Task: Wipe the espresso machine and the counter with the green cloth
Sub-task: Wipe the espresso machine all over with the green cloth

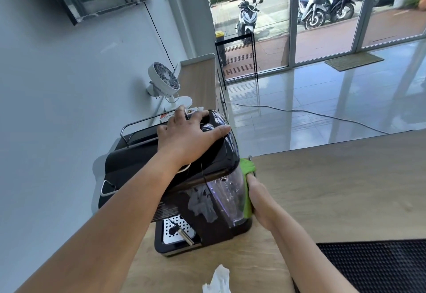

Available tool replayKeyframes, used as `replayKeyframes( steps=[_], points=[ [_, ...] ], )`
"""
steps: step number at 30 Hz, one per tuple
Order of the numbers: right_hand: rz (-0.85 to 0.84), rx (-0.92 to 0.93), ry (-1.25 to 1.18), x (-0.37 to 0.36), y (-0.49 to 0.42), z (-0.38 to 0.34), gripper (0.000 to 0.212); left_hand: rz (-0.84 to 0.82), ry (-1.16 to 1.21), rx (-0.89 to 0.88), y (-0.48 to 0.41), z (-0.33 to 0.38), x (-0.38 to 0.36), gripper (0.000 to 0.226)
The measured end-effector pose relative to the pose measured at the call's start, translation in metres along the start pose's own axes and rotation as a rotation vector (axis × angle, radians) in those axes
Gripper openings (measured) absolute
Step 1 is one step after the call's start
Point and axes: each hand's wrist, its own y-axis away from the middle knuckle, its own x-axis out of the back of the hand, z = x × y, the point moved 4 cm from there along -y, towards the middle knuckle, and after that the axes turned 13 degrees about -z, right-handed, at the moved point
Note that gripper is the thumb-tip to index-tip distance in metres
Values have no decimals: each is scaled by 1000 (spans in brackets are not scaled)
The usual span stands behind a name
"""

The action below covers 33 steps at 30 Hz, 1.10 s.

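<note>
The black espresso machine [131,166] stands on the wooden counter [334,189], its perforated drip tray [176,223] facing the person. The left hand [191,136] lies flat on top of the machine, fingers spread and straight, palm pressing down and grasping nothing. The right hand [260,203] is at the machine's right side, where its extended fingers press the green cloth [247,200] against the clear water tank [228,198]; the cloth is sandwiched between palm and tank, with its upper end bunched just above the fingertips. A crumpled white tissue [217,279] lies on the counter in front of the machine, nearer the person. A black ribbed mat [373,267] sits to the machine's right and nearer the person. A small white fan [163,78] stands behind the machine
</note>
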Motion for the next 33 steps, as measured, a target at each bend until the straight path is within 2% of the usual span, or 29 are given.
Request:
replayKeyframes(
  steps=[4,9,12,15,19,23,28,30,33],
  points=[
    [-80,212,-27,-24,9,-64,49,9,-6,-2,-2,0,1,79],
    [-112,352,-8,-32,-34,-131,42,8,10,-2,-2,1,0,79],
    [-158,284,6,-29,-61,-124,40,12,12,-1,-3,0,0,78],
    [-125,144,27,-13,-81,-87,38,17,15,0,-5,-1,1,76],
    [-53,10,114,5,-84,-47,44,18,19,3,-7,-2,-2,77],
    [60,-16,117,9,-77,-31,41,16,13,8,-7,-2,-1,79],
    [136,-165,111,10,-51,-1,56,11,12,9,-6,-1,0,80],
    [175,-138,108,8,-38,2,51,11,10,6,-7,0,0,79],
    [283,5,96,3,-11,8,37,9,5,9,-5,1,1,78]
  ],
)
